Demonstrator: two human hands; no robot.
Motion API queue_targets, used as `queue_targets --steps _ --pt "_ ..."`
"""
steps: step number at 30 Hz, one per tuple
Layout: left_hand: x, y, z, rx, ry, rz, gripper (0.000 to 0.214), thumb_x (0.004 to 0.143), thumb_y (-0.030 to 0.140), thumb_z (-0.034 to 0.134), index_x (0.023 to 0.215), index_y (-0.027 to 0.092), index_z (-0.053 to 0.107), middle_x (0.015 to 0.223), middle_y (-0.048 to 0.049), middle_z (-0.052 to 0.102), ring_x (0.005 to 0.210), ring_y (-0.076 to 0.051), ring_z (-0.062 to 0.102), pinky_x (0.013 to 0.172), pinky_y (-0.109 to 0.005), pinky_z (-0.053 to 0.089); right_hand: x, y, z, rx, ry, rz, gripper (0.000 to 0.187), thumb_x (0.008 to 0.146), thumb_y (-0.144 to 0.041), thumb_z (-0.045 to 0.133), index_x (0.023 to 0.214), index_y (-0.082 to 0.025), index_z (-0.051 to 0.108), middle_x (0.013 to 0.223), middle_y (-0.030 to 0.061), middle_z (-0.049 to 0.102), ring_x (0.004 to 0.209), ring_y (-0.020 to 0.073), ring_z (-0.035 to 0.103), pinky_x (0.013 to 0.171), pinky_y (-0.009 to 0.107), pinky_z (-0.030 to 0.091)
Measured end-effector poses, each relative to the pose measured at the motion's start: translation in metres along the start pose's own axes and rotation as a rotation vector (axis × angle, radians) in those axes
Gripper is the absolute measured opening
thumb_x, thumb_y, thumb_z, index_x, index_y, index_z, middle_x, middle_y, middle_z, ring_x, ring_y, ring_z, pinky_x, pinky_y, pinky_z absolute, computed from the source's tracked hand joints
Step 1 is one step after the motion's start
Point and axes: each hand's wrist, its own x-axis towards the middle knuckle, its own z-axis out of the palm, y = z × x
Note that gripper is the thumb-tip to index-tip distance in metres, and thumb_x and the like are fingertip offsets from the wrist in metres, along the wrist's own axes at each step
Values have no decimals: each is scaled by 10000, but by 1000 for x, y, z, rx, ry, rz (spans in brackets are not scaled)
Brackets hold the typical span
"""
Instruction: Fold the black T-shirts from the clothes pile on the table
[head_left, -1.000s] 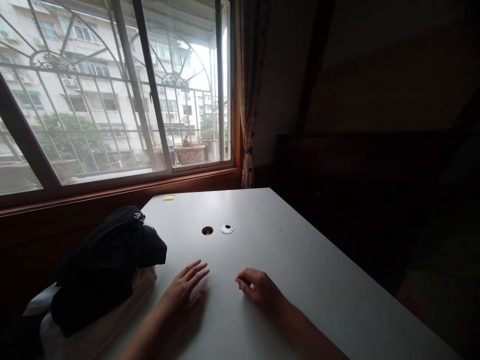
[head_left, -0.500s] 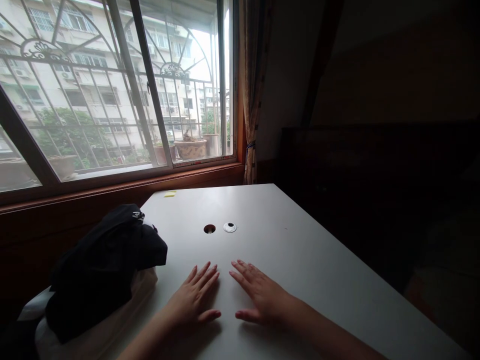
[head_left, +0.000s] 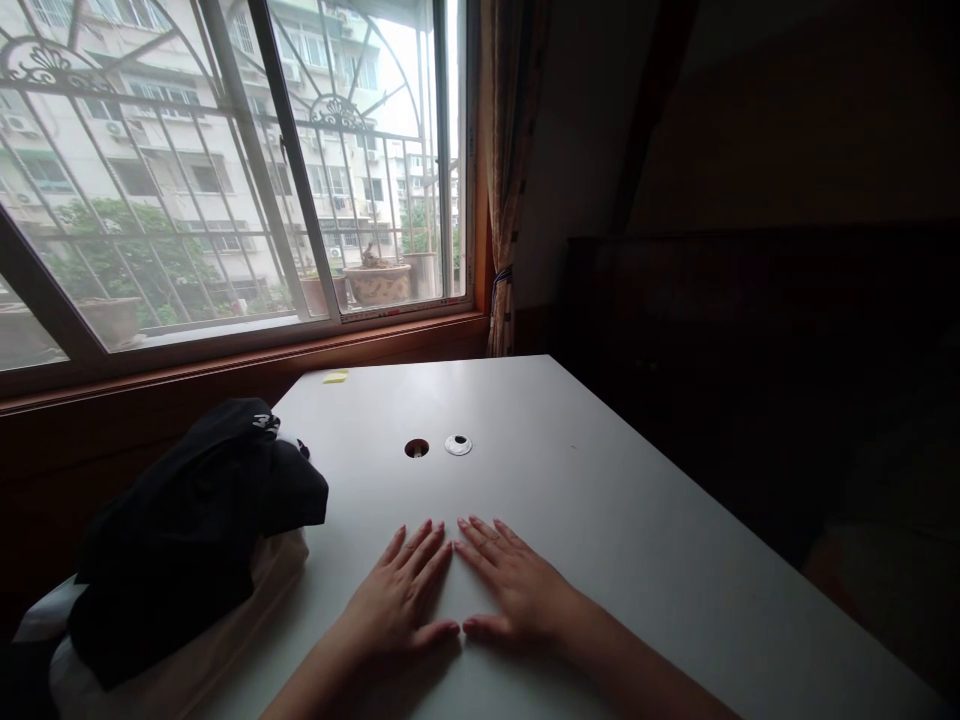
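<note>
My left hand point(head_left: 397, 600) and my right hand point(head_left: 514, 590) both lie flat, palms down, on the white table point(head_left: 637, 540). Their fingers are stretched out and point away from me. The fingertips and the thumbs of the two hands nearly touch, leaving a small triangle of table between them. Neither hand holds anything. Just beyond the fingertips are a round cable hole point(head_left: 416, 448) in the tabletop and its white cap point(head_left: 458, 445) lying beside it.
A pile of black cloth point(head_left: 195, 520) lies over pale fabric point(head_left: 180, 660) at the table's left edge. A yellow sticky note point(head_left: 335, 376) sits at the far corner. A barred window point(head_left: 225, 170) and a curtain point(head_left: 504, 170) stand behind; the right side is dark.
My right hand uncurled from a loose fist and went flat. Both hands then slid together until the fingertips and thumbs almost meet. The camera tilted down slightly.
</note>
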Motion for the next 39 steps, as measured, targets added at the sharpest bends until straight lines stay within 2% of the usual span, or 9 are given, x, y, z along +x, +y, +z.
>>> queue_targets --steps 16,28,39 --pt "1 1 3 43 10 -22 870 976 699 414 1619 262 22 1663 -73 100 1524 -345 145 1232 -600 182 0 -6 -5 -32 -59 35 922 910 -777 411 1618 -240 163 1677 69 60 1551 300 60 1264 508 30" --pt "0 0 6 57 14 -23 876 977 703 404 1618 260 3 1663 -70 97 1523 -347 145 1226 -610 200 1 -5 -6 -19 -67 36 923 906 -779 415 1619 -257 146 1677 50 41 1552 298 53 1265 503 21" --pt "2 1 4 63 19 -19 890 973 696 429 1615 264 -10 1660 -67 108 1519 -352 164 1217 -619 220 1 -7 -7 -14 -46 32 918 901 -766 450 1615 -259 176 1676 68 80 1548 311 83 1262 521 47"
